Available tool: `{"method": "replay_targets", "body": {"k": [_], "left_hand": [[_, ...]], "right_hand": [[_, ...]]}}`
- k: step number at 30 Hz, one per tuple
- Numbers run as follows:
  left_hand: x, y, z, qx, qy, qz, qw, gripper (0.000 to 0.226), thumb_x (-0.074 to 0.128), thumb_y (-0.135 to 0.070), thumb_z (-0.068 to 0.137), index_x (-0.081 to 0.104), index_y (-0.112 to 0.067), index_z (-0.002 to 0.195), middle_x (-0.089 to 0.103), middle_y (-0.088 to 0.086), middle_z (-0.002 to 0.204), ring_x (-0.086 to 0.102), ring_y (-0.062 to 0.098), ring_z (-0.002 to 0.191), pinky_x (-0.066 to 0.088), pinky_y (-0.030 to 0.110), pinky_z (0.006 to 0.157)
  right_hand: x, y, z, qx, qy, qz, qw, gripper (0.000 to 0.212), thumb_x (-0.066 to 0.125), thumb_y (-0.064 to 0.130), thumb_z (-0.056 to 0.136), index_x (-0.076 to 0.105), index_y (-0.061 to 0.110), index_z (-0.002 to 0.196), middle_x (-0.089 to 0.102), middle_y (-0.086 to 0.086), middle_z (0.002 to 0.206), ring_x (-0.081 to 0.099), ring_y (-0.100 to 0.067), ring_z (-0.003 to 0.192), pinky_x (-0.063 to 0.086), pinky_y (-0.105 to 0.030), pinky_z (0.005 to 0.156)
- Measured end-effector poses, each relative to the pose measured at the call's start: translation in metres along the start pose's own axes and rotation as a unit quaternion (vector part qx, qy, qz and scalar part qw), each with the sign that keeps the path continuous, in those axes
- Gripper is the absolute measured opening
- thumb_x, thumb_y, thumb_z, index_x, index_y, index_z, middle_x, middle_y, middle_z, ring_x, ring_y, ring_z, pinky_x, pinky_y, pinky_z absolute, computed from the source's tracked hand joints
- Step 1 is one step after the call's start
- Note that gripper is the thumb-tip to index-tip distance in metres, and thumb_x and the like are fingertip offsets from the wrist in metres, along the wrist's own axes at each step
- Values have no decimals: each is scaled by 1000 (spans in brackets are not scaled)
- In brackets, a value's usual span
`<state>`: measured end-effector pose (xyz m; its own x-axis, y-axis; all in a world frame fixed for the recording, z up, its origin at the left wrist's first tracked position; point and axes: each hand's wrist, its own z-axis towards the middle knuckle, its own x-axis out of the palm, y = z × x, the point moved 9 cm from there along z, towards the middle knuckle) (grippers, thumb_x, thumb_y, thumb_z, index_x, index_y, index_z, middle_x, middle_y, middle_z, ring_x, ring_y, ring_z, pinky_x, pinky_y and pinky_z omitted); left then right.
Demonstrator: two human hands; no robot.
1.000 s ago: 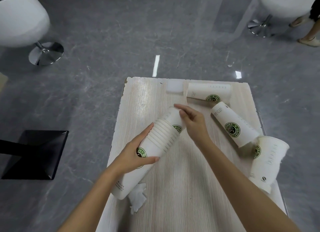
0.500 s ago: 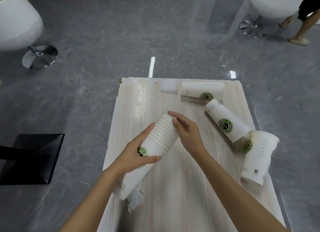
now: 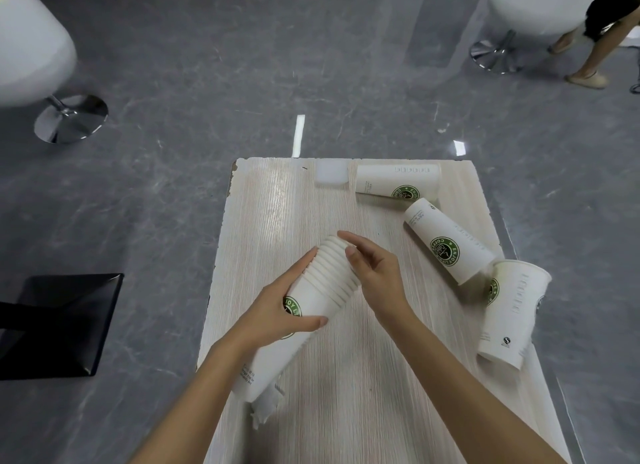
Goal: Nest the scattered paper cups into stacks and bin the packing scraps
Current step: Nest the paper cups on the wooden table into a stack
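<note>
A long stack of nested white paper cups [image 3: 322, 283] with a green logo lies slanted on the pale wooden table [image 3: 346, 377]. My left hand [image 3: 280, 311] grips its middle. My right hand [image 3: 374, 276] presses against the rim end of the stack with fingers nearly straight. Three loose cups lie on their sides to the right: one [image 3: 398, 183] at the far edge, one [image 3: 446, 241] below it, one [image 3: 509, 311] at the right edge. A torn white paper scrap [image 3: 266, 408] pokes out under the stack's near end. A small white foam piece [image 3: 330, 174] lies at the far edge.
A black square base [image 3: 59, 325] stands on the grey floor left of the table. White stools on chrome bases stand at far left [image 3: 69, 117] and far right [image 3: 495, 54]. A person's legs [image 3: 595, 58] are at the top right.
The cup that stuck out of the stack's far end has been pushed in by my right hand, so only rims show there. My left hand kept its grip.
</note>
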<state>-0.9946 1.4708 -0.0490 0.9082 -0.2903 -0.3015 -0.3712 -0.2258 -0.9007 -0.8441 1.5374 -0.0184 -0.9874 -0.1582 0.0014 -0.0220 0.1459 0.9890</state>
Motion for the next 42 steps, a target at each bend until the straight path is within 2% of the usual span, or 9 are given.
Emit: {"method": "replay_targets", "body": {"k": [4, 8, 13, 18, 23, 27, 30, 36, 42], "left_hand": [[3, -5, 10, 3, 3, 14, 1000, 107, 88, -29, 70, 19, -60, 145, 30, -45, 141, 33, -20, 127, 36, 12, 99], [6, -8, 20, 9, 5, 13, 1000, 103, 86, -32, 71, 21, -59, 146, 31, -43, 143, 34, -17, 129, 34, 12, 100], [8, -9, 33, 7, -2, 0, 1000, 101, 86, -32, 72, 22, -57, 146, 29, -41, 146, 30, -19, 132, 31, 8, 102], [7, -4, 46, -2, -17, -11, 1000, 100, 84, -23, 75, 20, -53, 146, 26, -51, 138, 29, -28, 125, 30, -4, 93], [4, -5, 66, -8, -23, -3, 1000, 99, 83, -24, 76, 19, -57, 144, 24, -54, 138, 27, -28, 126, 29, 2, 98], [2, -8, 81, -7, -25, 3, 1000, 99, 83, -24, 76, 20, -58, 144, 24, -51, 141, 28, -27, 126, 29, 6, 99], [0, -9, 89, -11, -26, 9, 1000, 99, 83, -24, 76, 19, -57, 145, 24, -51, 140, 28, -27, 126, 30, 7, 99], [-4, -4, 90, -23, -28, 23, 999, 100, 84, -24, 76, 19, -59, 144, 26, -53, 138, 30, -27, 124, 33, 9, 98], [-7, 1, 86, -31, -34, 25, 999, 100, 84, -25, 75, 20, -57, 145, 26, -54, 135, 31, -28, 122, 34, 5, 93]], "right_hand": [[-6, -2, 7, 12, -11, 6, 1000, 22, 55, 8, 93, 66, 17, 110, 67, 4, 110, 61, 4, 98, 48, -12, 81], [-16, -5, 17, 20, -10, -3, 1000, 21, 56, 11, 93, 67, 17, 110, 68, 1, 107, 62, -2, 94, 49, -15, 79], [-41, -2, 43, 14, -24, -9, 1000, 22, 50, 11, 97, 63, 17, 114, 65, 2, 84, 58, -2, 75, 47, -14, 72], [-87, -1, 83, 16, -77, -30, 996, 24, 46, 7, 97, 61, 6, 115, 66, -4, 82, 60, -4, 69, 47, -13, 66], [-140, 2, 121, 7, -155, -63, 986, 24, 46, 4, 94, 66, 10, 108, 66, -1, 81, 60, -4, 70, 47, -15, 64], [-174, -3, 148, 14, -210, -109, 971, 24, 47, 8, 93, 65, 17, 107, 65, 2, 93, 58, -11, 85, 50, -24, 72], [-189, -6, 164, 19, -237, -178, 955, 28, 48, 11, 94, 61, 20, 117, 60, -4, 116, 53, -11, 98, 46, -20, 85], [-185, -20, 186, 54, -199, -189, 960, 39, 50, 13, 95, 50, 18, 134, 53, 3, 134, 47, -6, 108, 38, -21, 97], [-181, -25, 193, 67, -197, -176, 962, 37, 53, 8, 93, 57, 16, 129, 56, 5, 112, 49, -9, 102, 37, -23, 105]]}}
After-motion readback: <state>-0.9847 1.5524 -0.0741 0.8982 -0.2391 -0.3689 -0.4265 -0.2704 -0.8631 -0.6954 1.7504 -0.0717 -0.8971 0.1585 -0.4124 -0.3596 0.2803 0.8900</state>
